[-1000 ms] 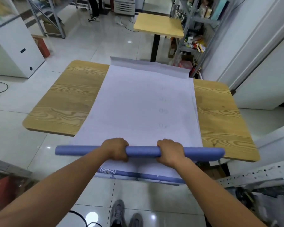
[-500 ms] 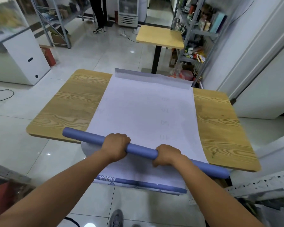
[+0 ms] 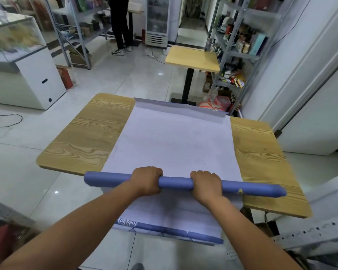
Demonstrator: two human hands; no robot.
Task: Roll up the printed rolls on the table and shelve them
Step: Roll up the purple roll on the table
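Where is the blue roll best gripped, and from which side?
Its middle span, two hands apart, from above on the near side. The blue roll is a long thin tube lying crosswise at the near edge of the table; left hand and right hand wrap it so.

Showing a bare left hand (image 3: 146, 181) and a bare right hand (image 3: 206, 185), uncovered from the fingers (image 3: 152, 170) back along both wrists and forearms. Wearing a grey shoe (image 3: 137, 266) with a rounded toe, peeking in well behind the fingers, too blurred for detail.
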